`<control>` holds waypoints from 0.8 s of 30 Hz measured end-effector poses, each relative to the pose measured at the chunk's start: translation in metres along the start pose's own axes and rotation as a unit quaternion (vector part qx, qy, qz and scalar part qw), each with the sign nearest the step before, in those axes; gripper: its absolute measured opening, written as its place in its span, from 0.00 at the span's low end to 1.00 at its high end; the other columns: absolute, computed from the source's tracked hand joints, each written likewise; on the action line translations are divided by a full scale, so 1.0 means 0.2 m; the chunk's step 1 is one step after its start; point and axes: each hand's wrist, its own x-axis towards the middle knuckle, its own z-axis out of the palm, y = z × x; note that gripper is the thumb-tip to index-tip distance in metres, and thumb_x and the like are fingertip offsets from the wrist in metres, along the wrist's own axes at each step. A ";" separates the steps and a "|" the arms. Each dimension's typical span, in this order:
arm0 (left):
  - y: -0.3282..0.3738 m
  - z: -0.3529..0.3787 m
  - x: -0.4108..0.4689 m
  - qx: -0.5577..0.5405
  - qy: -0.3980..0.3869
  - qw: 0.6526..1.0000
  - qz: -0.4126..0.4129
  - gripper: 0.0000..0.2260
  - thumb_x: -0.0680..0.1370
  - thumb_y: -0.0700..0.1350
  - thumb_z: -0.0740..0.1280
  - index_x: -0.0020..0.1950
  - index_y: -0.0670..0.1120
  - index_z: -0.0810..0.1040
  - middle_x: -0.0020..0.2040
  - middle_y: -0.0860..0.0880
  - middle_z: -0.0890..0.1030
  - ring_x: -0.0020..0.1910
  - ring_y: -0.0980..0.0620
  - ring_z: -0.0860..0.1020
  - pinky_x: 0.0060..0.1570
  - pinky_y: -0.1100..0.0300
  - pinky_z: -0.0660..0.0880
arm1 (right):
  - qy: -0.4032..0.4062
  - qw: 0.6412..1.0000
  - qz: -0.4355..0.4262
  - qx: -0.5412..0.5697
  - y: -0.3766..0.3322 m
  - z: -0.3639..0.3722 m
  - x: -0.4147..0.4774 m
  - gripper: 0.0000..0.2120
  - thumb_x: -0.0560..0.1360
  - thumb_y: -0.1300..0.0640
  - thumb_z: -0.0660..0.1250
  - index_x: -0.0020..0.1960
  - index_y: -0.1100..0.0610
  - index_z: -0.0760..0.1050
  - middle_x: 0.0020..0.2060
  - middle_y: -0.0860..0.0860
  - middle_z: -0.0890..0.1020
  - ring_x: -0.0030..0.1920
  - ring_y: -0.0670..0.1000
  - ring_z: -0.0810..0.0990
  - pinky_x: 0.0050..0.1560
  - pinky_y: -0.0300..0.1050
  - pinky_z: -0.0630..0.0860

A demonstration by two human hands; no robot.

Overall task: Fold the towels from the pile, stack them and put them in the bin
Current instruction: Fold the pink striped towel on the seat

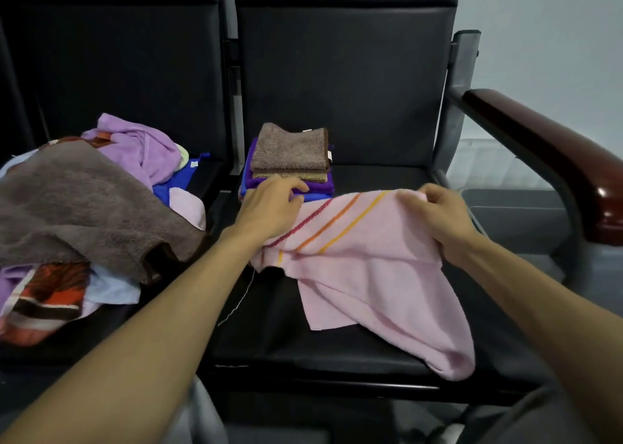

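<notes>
The pink towel, crossed by red, orange and yellow stripes, is stretched by its top edge across the middle of the right-hand black seat. Its lower part sags in folds toward the seat's front edge, so its full outline is hard to make out. The right hand grips the towel's right end, with the cloth bunched inside curled fingers. The left hand pinches the striped left end between thumb and bent fingers, though the back of the hand hides most of that hold. Just behind the left hand, at the seat's back-left corner, sits the stack of folded towels, brown on top and purple and blue beneath; its lowest layers are partly covered by the hand. The pile of unfolded towels heaps over the neighbouring left seat and is cut off by the frame's left edge. A dark red armrest runs along the right side.
</notes>
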 end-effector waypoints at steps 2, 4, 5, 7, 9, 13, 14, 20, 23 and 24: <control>0.01 0.02 0.00 -0.021 0.030 0.999 0.016 0.10 0.80 0.44 0.62 0.60 0.51 0.77 0.57 0.49 0.75 0.54 0.51 0.75 0.57 0.51 0.74 | 0.108 0.992 0.017 -0.058 0.03 -0.03 0.02 0.14 0.74 0.50 0.67 0.35 0.56 0.70 0.30 0.49 0.74 0.36 0.50 0.72 0.36 0.44 0.69; 0.01 0.04 -0.01 -0.018 0.001 1.000 0.012 0.08 0.80 0.43 0.63 0.57 0.50 0.77 0.55 0.51 0.76 0.52 0.53 0.76 0.54 0.53 0.75 | 0.125 0.987 0.029 -0.101 0.08 -0.07 0.04 0.15 0.75 0.49 0.65 0.35 0.57 0.72 0.32 0.50 0.75 0.40 0.53 0.74 0.42 0.47 0.72; 0.01 0.05 -0.02 0.000 -0.034 0.999 0.008 0.07 0.80 0.44 0.63 0.55 0.50 0.77 0.53 0.51 0.77 0.51 0.53 0.76 0.53 0.53 0.76 | 0.112 0.987 0.035 -0.111 0.09 -0.08 0.04 0.15 0.76 0.49 0.66 0.37 0.59 0.74 0.32 0.50 0.76 0.40 0.53 0.75 0.42 0.47 0.72; 0.00 0.07 -0.03 0.054 -0.132 0.990 0.000 0.05 0.79 0.46 0.63 0.52 0.49 0.78 0.50 0.51 0.79 0.46 0.54 0.78 0.51 0.53 0.77 | 0.074 0.990 0.044 -0.113 0.11 -0.08 0.04 0.17 0.77 0.47 0.66 0.43 0.61 0.78 0.36 0.51 0.77 0.41 0.51 0.75 0.42 0.46 0.72; -0.01 0.08 -0.05 0.102 -0.245 0.964 -0.025 0.07 0.79 0.49 0.63 0.48 0.48 0.79 0.45 0.48 0.82 0.40 0.53 0.80 0.49 0.53 0.79 | 0.046 0.992 0.039 -0.114 0.10 -0.08 0.04 0.17 0.77 0.45 0.65 0.45 0.60 0.79 0.40 0.51 0.79 0.43 0.51 0.77 0.42 0.45 0.71; -0.01 0.09 -0.11 0.148 -0.354 0.921 -0.067 0.21 0.80 0.58 0.59 0.42 0.44 0.83 0.34 0.49 0.83 0.30 0.52 0.78 0.47 0.55 0.77 | -0.065 0.980 0.051 -0.180 0.10 -0.10 0.02 0.16 0.74 0.46 0.69 0.43 0.60 0.78 0.40 0.51 0.78 0.40 0.50 0.75 0.36 0.43 0.69; 0.00 0.10 -0.12 0.146 -0.355 0.920 -0.072 0.24 0.80 0.60 0.58 0.40 0.44 0.83 0.32 0.49 0.83 0.30 0.52 0.78 0.47 0.55 0.77 | -0.110 0.968 0.070 -0.215 0.10 -0.10 0.01 0.16 0.73 0.46 0.70 0.41 0.60 0.76 0.40 0.51 0.77 0.39 0.50 0.74 0.36 0.42 0.68; 0.08 0.23 -0.17 0.153 -0.279 0.943 -0.100 0.29 0.75 0.70 0.54 0.37 0.47 0.79 0.33 0.50 0.81 0.31 0.51 0.77 0.41 0.57 0.75 | -0.173 0.900 0.124 -0.381 0.07 -0.13 0.00 0.24 0.70 0.48 0.75 0.58 0.61 0.76 0.53 0.53 0.78 0.48 0.53 0.75 0.45 0.43 0.70; 0.10 0.31 -0.18 0.166 -0.260 0.948 -0.078 0.21 0.78 0.62 0.59 0.38 0.46 0.75 0.44 0.47 0.81 0.43 0.49 0.79 0.42 0.56 0.72 | -0.194 0.872 0.119 -0.433 0.07 -0.15 0.00 0.16 0.68 0.50 0.77 0.42 0.59 0.73 0.42 0.52 0.76 0.38 0.50 0.73 0.32 0.40 0.66; 0.10 0.32 -0.17 0.173 -0.254 0.949 -0.069 0.17 0.79 0.58 0.59 0.40 0.47 0.73 0.48 0.47 0.80 0.47 0.48 0.78 0.43 0.56 0.72 | -0.192 0.871 0.113 -0.438 0.08 -0.15 0.01 0.17 0.68 0.50 0.77 0.37 0.58 0.70 0.38 0.51 0.74 0.35 0.49 0.71 0.30 0.40 0.64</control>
